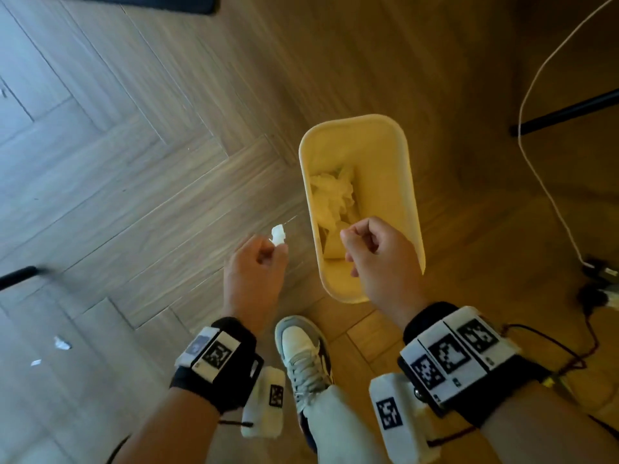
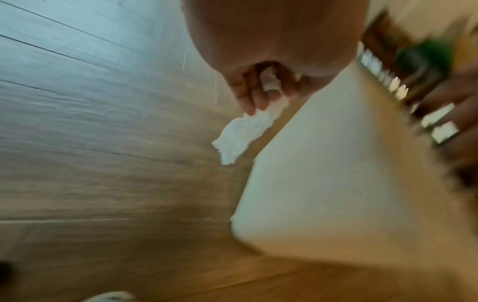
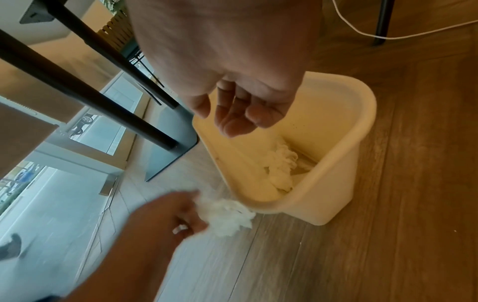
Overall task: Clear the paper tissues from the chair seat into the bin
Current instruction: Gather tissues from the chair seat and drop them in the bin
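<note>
A cream plastic bin (image 1: 407, 182) stands on the wooden floor with crumpled white tissues (image 1: 333, 195) at its bottom. My left hand (image 1: 264, 259) is just left of the bin and pinches a small crumpled white tissue (image 1: 278, 234), seen also in the left wrist view as a tissue (image 2: 243, 132) hanging from the fingers (image 2: 254, 98) beside the bin wall (image 2: 336, 173). My right hand (image 1: 368, 246) hovers over the bin's near end, its fingers (image 3: 238, 114) loosely curled and holding nothing. The chair seat is out of view.
My white sneaker (image 1: 303, 356) stands just before the bin. Two small white scraps (image 1: 62, 343) lie on the floor at the left. A white cable (image 1: 532, 155) and black furniture legs (image 1: 566, 115) are to the right, with a plug strip (image 1: 599, 272).
</note>
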The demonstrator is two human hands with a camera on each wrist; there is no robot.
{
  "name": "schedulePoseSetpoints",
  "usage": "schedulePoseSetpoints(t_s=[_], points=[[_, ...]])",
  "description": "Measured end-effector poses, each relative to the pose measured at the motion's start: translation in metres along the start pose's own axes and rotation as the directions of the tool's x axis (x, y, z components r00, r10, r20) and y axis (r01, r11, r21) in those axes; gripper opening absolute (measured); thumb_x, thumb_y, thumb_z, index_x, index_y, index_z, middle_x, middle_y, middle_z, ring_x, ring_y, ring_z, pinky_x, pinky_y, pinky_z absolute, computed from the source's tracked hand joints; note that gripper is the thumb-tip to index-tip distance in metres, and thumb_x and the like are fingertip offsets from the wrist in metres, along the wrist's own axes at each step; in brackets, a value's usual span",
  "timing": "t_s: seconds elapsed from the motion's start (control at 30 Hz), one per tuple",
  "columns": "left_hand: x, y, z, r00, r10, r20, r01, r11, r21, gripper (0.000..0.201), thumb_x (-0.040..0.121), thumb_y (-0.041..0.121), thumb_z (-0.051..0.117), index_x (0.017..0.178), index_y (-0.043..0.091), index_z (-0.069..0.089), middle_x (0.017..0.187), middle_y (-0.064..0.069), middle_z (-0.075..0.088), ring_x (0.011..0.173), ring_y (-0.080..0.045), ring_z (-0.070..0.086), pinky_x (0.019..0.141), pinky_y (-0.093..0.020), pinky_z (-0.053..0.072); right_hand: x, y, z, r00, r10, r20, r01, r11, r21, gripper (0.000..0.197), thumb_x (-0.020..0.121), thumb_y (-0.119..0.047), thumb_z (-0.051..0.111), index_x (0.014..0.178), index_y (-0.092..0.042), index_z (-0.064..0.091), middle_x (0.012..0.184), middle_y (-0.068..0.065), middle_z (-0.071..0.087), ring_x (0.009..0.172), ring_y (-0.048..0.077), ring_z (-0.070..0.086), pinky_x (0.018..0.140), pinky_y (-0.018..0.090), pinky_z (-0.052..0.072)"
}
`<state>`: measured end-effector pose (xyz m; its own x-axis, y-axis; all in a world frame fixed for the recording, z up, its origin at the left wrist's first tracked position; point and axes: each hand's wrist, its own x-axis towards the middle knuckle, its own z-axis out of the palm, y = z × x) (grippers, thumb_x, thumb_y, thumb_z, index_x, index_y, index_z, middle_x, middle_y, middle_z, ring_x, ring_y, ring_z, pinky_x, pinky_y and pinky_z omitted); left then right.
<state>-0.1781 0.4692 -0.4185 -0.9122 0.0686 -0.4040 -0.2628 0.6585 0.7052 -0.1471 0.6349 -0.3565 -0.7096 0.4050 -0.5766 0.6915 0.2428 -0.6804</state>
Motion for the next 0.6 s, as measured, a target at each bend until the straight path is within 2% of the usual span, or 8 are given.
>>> schedulePoseSetpoints(t_s=[0.07,0.13,0.2,0.23,0.3,0.37,0.47,0.6], points=[[-0.018,0.049,-0.025,0.993,0.023,0.115,0.020,0.931,-0.365,0.026,0.084,0.027,0.057,0.063,0.011,0.059,0.058,-0.005,0.054,0.053,-0.020,0.047,0.052,-0.028,0.037,-0.006,-0.019,0.001,0.984,0.106,0.146,-0.115,0.992,0.057,0.030,0.091,-0.045,0.050,0.106,-0.021,0.060,0.091,-0.001,0.067,0.080,0.019,0.066,0.064,0.033,0.052],[-0.032,0.089,-0.039,0.952,0.062,0.301,0.133,0.800,-0.585,0.025,0.083,0.017,0.056,0.059,0.011,0.061,0.056,-0.001,0.056,0.055,-0.016,0.051,0.055,-0.030,0.043,-0.012,-0.039,0.000,0.904,0.203,0.376,-0.289,0.938,0.190,0.042,0.094,-0.049,0.043,0.120,-0.019,0.057,0.102,0.007,0.067,0.086,0.020,0.066,0.058,0.031,0.051],[-0.041,0.113,-0.042,0.906,0.092,0.414,0.195,0.777,-0.599,0.023,0.082,0.016,0.056,0.060,0.009,0.060,0.059,-0.001,0.059,0.057,-0.014,0.057,0.057,-0.030,0.050,-0.016,-0.048,-0.004,0.852,0.218,0.477,-0.404,0.852,0.332,0.043,0.096,-0.043,0.042,0.104,-0.006,0.063,0.083,0.023,0.062,0.072,0.022,0.061,0.053,0.032,0.046],[-0.042,0.119,-0.042,0.893,0.094,0.440,0.186,0.813,-0.551,0.021,0.082,0.018,0.057,0.064,0.008,0.060,0.065,-0.004,0.061,0.060,-0.016,0.060,0.058,-0.032,0.052,-0.017,-0.049,-0.007,0.858,0.237,0.456,-0.421,0.833,0.360,0.038,0.097,-0.038,0.044,0.088,-0.007,0.062,0.070,0.020,0.055,0.062,0.021,0.055,0.052,0.033,0.043],[-0.042,0.120,-0.045,0.877,0.077,0.474,0.158,0.886,-0.436,0.013,0.087,0.018,0.059,0.078,0.009,0.063,0.086,-0.006,0.063,0.066,-0.016,0.065,0.063,-0.036,0.055,-0.009,-0.042,-0.012,0.915,0.301,0.270,-0.374,0.883,0.284,0.027,0.097,-0.032,0.047,0.077,-0.016,0.057,0.073,0.007,0.055,0.064,0.020,0.054,0.063,0.040,0.049],[-0.046,0.114,-0.055,0.875,0.027,0.484,0.157,0.929,-0.336,0.006,0.090,0.020,0.059,0.089,0.020,0.065,0.099,0.000,0.059,0.068,-0.012,0.066,0.067,-0.037,0.058,0.006,-0.027,-0.020,0.955,0.294,0.027,-0.295,0.955,0.030,0.024,0.098,-0.030,0.043,0.091,-0.015,0.060,0.092,0.010,0.059,0.088,0.030,0.059,0.088,0.044,0.047],[-0.059,0.100,-0.085,0.897,-0.026,0.442,0.147,0.959,-0.242,0.014,0.091,0.024,0.056,0.084,0.034,0.063,0.097,0.004,0.062,0.073,-0.011,0.066,0.068,-0.033,0.058,0.018,-0.017,-0.026,0.953,0.302,-0.039,-0.299,0.902,-0.312,0.046,0.098,-0.031,0.043,0.132,0.000,0.044,0.132,0.023,0.049,0.120,0.037,0.049,0.095,0.039,0.038],[-0.078,0.076,-0.146,0.942,-0.132,0.307,0.186,0.970,-0.154,0.015,0.091,0.025,0.055,0.080,0.033,0.061,0.084,0.008,0.064,0.072,-0.010,0.064,0.072,-0.036,0.058,0.005,-0.031,-0.015,0.917,0.395,-0.049,-0.395,0.888,-0.235,0.062,0.095,-0.041,0.045,0.146,-0.010,0.029,0.148,0.018,0.038,0.131,0.038,0.040,0.102,0.044,0.035]])
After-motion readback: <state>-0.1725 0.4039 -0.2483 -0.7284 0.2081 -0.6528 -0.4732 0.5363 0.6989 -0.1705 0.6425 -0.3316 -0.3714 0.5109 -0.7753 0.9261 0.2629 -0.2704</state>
